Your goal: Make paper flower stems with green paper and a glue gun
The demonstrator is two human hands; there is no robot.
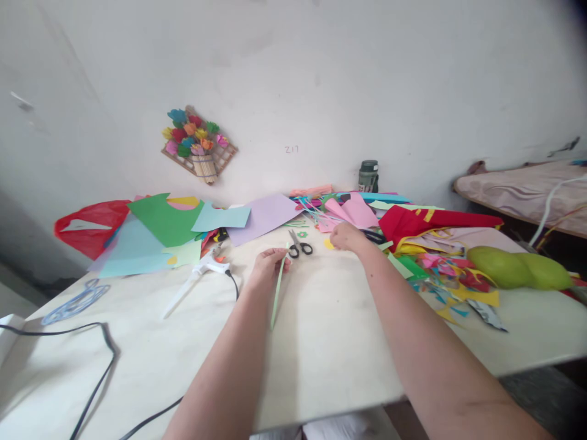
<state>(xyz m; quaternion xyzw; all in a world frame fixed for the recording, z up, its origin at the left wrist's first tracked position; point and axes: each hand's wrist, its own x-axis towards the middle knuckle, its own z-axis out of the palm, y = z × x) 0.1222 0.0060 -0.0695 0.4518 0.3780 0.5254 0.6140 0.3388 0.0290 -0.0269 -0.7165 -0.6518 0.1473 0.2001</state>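
Between the thumb and fingers of my left hand (271, 264), a narrow light green paper strip (277, 296) slants down toward me. My right hand (347, 237) is farther forward on the table, its fingers curled together. At its fingertips lies a small yellow paper piece (328, 244); whether they grip it is hidden. Scissors with black handles (300, 247) rest, blades parted, between my hands. Just beyond them is a small green paper flower (301, 234).
A white glue gun (197, 275) with a black cord (107, 342) lies at left. Coloured paper sheets (167, 223) line the back. Paper scraps (443, 269), a red cloth-like item (413, 223) and green rounded fruit-like objects (509, 267) lie at right. A dark bottle (368, 177) stands by the wall.
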